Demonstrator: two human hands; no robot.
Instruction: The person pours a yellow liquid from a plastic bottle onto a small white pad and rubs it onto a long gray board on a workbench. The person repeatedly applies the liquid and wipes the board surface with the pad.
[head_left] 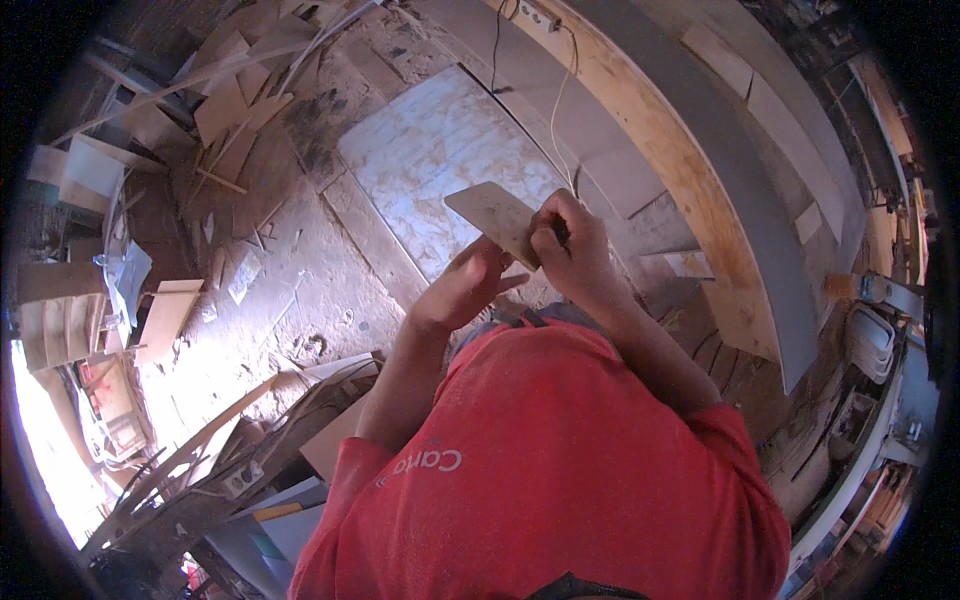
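I look down past my red shirt at both hands held out in front of me. My right hand [575,252] grips a thin, flat beige board piece [492,215] by its right end; the piece points up and to the left, above the floor. My left hand [468,285] sits just below the piece, fingers loosely curled, touching or nearly touching its lower edge; I cannot tell whether it grips. Something small and dark shows between my right fingers, too small to name.
A white marbled panel [440,150] lies on the dusty floor below my hands. A long wooden workbench edge [690,190] with a grey board runs along the right. Offcuts and plywood scraps [215,105] pile up at the upper left, more boards [250,440] at the lower left.
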